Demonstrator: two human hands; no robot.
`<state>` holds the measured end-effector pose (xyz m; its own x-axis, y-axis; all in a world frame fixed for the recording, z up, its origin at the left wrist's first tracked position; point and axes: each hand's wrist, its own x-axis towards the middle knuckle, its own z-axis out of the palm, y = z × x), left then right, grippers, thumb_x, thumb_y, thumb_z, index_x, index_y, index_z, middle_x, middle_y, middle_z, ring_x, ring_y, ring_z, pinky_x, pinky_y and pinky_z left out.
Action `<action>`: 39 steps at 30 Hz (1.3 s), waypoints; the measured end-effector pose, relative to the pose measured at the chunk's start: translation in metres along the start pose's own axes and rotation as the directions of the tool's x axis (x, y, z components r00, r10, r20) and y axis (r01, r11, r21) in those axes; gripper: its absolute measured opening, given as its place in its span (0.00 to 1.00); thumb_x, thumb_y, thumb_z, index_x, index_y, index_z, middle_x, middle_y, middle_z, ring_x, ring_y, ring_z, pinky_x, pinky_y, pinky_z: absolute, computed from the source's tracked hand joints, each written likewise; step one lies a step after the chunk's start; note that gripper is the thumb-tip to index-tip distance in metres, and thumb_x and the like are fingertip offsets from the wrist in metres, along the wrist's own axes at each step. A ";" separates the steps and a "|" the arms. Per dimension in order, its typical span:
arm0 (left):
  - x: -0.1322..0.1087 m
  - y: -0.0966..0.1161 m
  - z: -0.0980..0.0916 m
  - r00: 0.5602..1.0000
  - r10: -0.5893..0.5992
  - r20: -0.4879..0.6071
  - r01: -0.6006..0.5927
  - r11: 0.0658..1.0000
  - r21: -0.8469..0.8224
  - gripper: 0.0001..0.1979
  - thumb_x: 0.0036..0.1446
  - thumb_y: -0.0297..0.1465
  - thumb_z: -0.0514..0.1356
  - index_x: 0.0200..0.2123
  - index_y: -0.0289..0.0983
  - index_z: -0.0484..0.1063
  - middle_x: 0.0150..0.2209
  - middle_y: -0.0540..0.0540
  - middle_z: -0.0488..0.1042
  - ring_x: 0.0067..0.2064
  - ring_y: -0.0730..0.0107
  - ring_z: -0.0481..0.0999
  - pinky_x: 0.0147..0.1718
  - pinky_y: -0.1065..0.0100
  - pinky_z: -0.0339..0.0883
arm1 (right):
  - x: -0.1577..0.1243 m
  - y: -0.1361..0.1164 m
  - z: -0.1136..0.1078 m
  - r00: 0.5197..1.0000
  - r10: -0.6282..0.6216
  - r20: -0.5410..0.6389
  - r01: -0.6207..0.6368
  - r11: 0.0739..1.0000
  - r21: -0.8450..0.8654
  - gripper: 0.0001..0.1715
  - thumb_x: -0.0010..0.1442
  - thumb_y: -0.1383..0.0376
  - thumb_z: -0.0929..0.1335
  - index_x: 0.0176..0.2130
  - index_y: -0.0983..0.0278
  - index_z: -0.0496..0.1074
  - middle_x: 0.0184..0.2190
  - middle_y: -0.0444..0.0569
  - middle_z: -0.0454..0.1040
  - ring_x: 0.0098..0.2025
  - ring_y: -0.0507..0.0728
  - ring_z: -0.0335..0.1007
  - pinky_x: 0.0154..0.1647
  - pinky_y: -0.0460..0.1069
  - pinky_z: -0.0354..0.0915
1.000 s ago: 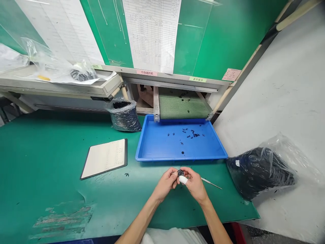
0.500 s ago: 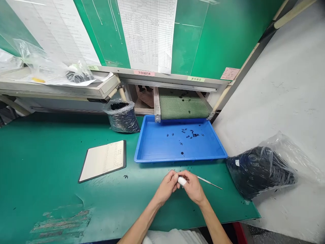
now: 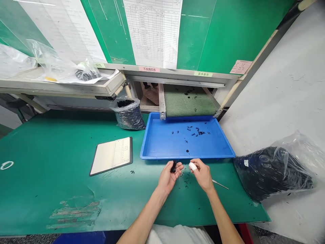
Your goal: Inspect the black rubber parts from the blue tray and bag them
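Palm up, my left hand (image 3: 168,177) cradles several small black parts (image 3: 173,166) in front of the blue tray (image 3: 157,158). To its right, my right hand (image 3: 203,175) has bent fingers with the tips close together, one wrapped in white (image 3: 192,166). Whether anything is pinched there is too small to make out. Tiny black bits (image 3: 187,182) lie scattered on the green table between and below the hands. A thin tool with a metal shaft (image 3: 220,184) rests beside my right wrist. More black parts (image 3: 201,133) lie inside the tray.
A green conveyor belt (image 3: 188,101) ends over the tray's back edge. Left of the tray stand an open bag of black parts (image 3: 129,113) and, nearer, an open notebook (image 3: 111,156). A large filled bag (image 3: 271,173) leans against the right wall.
My hands were together and have come apart. My left hand has turned palm up, showing black parts; my right hand has moved right. The whole view has shifted slightly.
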<state>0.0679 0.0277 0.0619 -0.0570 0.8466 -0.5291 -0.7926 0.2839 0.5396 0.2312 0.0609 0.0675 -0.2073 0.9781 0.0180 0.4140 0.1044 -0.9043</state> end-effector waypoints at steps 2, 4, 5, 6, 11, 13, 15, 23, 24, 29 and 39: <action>0.000 0.001 -0.001 1.000 -0.010 -0.009 0.010 0.999 -0.040 0.05 0.59 0.31 0.56 0.35 0.35 0.63 0.35 0.40 0.78 0.35 0.69 0.80 0.30 0.72 0.72 | -0.005 0.004 0.004 0.999 -0.030 0.042 0.034 0.996 -0.079 0.10 0.58 0.65 0.61 0.39 0.61 0.69 0.25 0.44 0.74 0.25 0.53 0.69 0.29 0.48 0.64; -0.001 0.001 -0.002 1.000 -0.023 -0.007 0.023 0.998 -0.062 0.04 0.59 0.29 0.55 0.35 0.34 0.63 0.35 0.39 0.78 0.34 0.68 0.80 0.29 0.72 0.72 | -0.008 0.010 0.009 0.993 -0.058 0.104 0.073 0.985 -0.154 0.15 0.58 0.69 0.58 0.41 0.60 0.69 0.26 0.44 0.73 0.26 0.53 0.68 0.30 0.48 0.63; -0.001 0.000 -0.003 1.000 -0.028 -0.005 0.027 0.997 -0.066 0.04 0.59 0.29 0.56 0.34 0.34 0.64 0.35 0.38 0.78 0.34 0.68 0.80 0.30 0.72 0.73 | -0.009 0.014 0.012 0.988 -0.074 0.135 0.099 0.977 -0.190 0.16 0.57 0.70 0.58 0.42 0.60 0.69 0.27 0.44 0.73 0.28 0.54 0.68 0.32 0.48 0.63; -0.001 0.000 -0.003 1.000 -0.029 -0.002 0.029 0.997 -0.069 0.04 0.59 0.28 0.56 0.34 0.34 0.64 0.36 0.38 0.79 0.35 0.67 0.80 0.30 0.72 0.73 | -0.010 0.016 0.014 0.982 -0.092 0.162 0.128 0.966 -0.224 0.17 0.57 0.71 0.57 0.42 0.60 0.69 0.29 0.45 0.73 0.30 0.54 0.69 0.34 0.49 0.63; 0.003 -0.004 -0.007 1.000 -0.010 0.017 0.012 0.993 -0.118 0.05 0.58 0.29 0.58 0.34 0.35 0.63 0.41 0.38 0.78 0.43 0.62 0.79 0.40 0.66 0.74 | -0.012 0.012 0.013 0.958 -0.220 0.186 0.269 0.913 -0.307 0.18 0.57 0.74 0.57 0.42 0.61 0.69 0.42 0.51 0.70 0.44 0.57 0.66 0.45 0.52 0.63; 0.005 -0.006 -0.007 1.000 -0.008 0.028 0.012 0.991 -0.133 0.05 0.58 0.30 0.59 0.35 0.35 0.64 0.42 0.39 0.78 0.45 0.61 0.78 0.43 0.64 0.73 | -0.016 0.002 0.012 0.967 -0.227 0.118 0.253 0.918 -0.304 0.17 0.59 0.73 0.57 0.43 0.61 0.69 0.43 0.51 0.70 0.44 0.58 0.65 0.46 0.53 0.62; 0.005 -0.008 -0.005 0.999 0.000 0.050 0.007 0.990 -0.139 0.06 0.57 0.30 0.59 0.35 0.36 0.64 0.43 0.40 0.78 0.47 0.60 0.77 0.46 0.62 0.71 | -0.021 -0.009 0.015 0.976 -0.204 0.082 0.218 0.941 -0.259 0.15 0.62 0.71 0.57 0.44 0.60 0.68 0.41 0.50 0.70 0.41 0.57 0.66 0.43 0.51 0.63; 0.004 -0.018 0.003 0.993 0.050 0.103 -0.030 0.983 -0.181 0.12 0.52 0.30 0.64 0.41 0.38 0.69 0.40 0.44 0.79 0.50 0.62 0.75 0.53 0.60 0.65 | -0.025 -0.017 0.045 0.968 -0.238 0.076 0.248 0.952 -0.181 0.17 0.61 0.72 0.57 0.43 0.60 0.69 0.40 0.51 0.70 0.42 0.57 0.68 0.43 0.51 0.65; 0.004 -0.018 0.003 0.994 0.049 0.097 -0.029 0.980 -0.198 0.12 0.51 0.30 0.64 0.40 0.37 0.70 0.40 0.43 0.79 0.49 0.62 0.75 0.53 0.61 0.64 | -0.024 -0.016 0.046 0.963 -0.259 0.080 0.270 0.946 -0.178 0.18 0.61 0.72 0.57 0.44 0.60 0.69 0.40 0.51 0.70 0.42 0.57 0.68 0.43 0.51 0.65; 0.008 -0.013 -0.002 0.997 0.026 0.077 -0.006 0.968 -0.252 0.06 0.50 0.25 0.63 0.34 0.36 0.72 0.36 0.44 0.78 0.47 0.63 0.77 0.50 0.63 0.68 | -0.029 -0.013 0.042 0.971 -0.222 0.093 0.229 0.971 -0.074 0.16 0.62 0.67 0.59 0.46 0.59 0.69 0.42 0.53 0.68 0.43 0.58 0.67 0.42 0.53 0.68; 0.008 0.005 0.007 0.998 -0.039 0.041 0.047 0.979 -0.200 0.04 0.54 0.30 0.61 0.30 0.34 0.69 0.27 0.51 0.70 0.26 0.79 0.72 0.22 0.77 0.70 | 0.007 -0.006 -0.017 0.995 0.101 -0.024 -0.099 0.991 0.086 0.10 0.56 0.61 0.63 0.36 0.63 0.71 0.25 0.45 0.70 0.24 0.53 0.65 0.27 0.48 0.64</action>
<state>0.0681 0.0390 0.0649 -0.0010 0.8525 -0.5227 -0.8999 0.2271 0.3722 0.2423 0.0704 0.0802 -0.1427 0.9877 -0.0632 0.3548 -0.0086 -0.9349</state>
